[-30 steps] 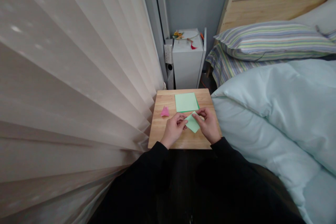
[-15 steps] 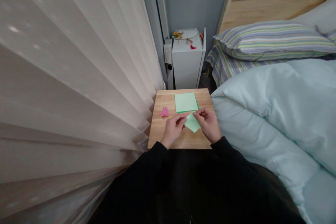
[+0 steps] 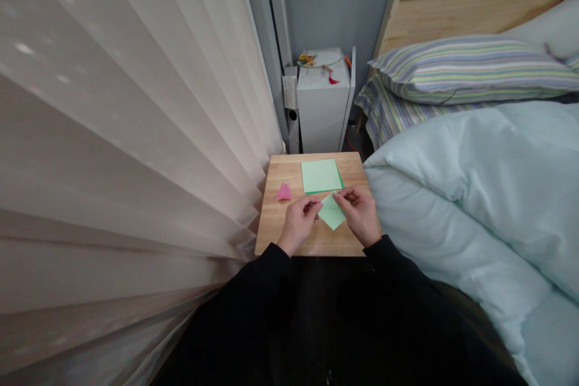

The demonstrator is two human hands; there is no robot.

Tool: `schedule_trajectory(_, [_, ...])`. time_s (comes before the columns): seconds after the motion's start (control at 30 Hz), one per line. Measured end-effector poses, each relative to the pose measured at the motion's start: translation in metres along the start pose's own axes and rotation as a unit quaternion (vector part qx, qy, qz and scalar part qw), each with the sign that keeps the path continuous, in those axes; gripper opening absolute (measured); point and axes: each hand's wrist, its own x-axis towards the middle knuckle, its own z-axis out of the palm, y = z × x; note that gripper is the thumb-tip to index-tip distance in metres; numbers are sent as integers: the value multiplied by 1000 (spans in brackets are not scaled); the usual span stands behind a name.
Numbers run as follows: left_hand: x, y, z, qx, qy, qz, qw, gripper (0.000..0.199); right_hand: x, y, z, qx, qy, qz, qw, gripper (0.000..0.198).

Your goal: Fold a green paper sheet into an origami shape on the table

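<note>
Pinching a pale green paper diamond (image 3: 332, 215) over the near half of a wooden tabletop (image 3: 271, 235), left hand (image 3: 296, 224) gripping its left corner, right hand (image 3: 362, 216) gripping its far side, pink folded paper (image 3: 284, 192) lying left, pale green square sheet (image 3: 321, 175) lying beyond.

table (image 3: 271, 232): curtain (image 3: 149, 132) left, bed (image 3: 474, 169) right, cabinet (image 3: 320, 117) behind | paper (image 3: 333, 216) before sheets (image 3: 322, 175)

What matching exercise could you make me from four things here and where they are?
1. Small light-green paper
2. Pink folded paper
3. Light-green square sheet
4. Striped pillow

A. Near the wooden headboard
B. Held by the left hand and right hand
C. Over a darker green sheet
D. Left side of the wooden table

Pairs: 1-B; 2-D; 3-C; 4-A
</note>
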Motion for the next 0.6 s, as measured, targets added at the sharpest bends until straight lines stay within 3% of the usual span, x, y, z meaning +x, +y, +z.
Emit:
schedule_trajectory(0.17, [1, -2, -2, 33, 3, 15, 999, 13, 1, 5, 1, 6, 5, 4, 1000, 31])
schedule_trajectory(0.33, [4, -2, -7, 137, 3, 76, 988, 7, 2, 6, -1, -22, -50, -7, 999, 41])
schedule_trajectory(0.5, [5, 1, -11, 189, 39, 75, 978, 7, 3, 0, -5, -103, -84, -35, 990, 21])
schedule_trajectory(0.6, [5, 3, -14, 222, 62, 95, 968, 7, 2, -5, -5, -175, -140, -71, 972, 7])
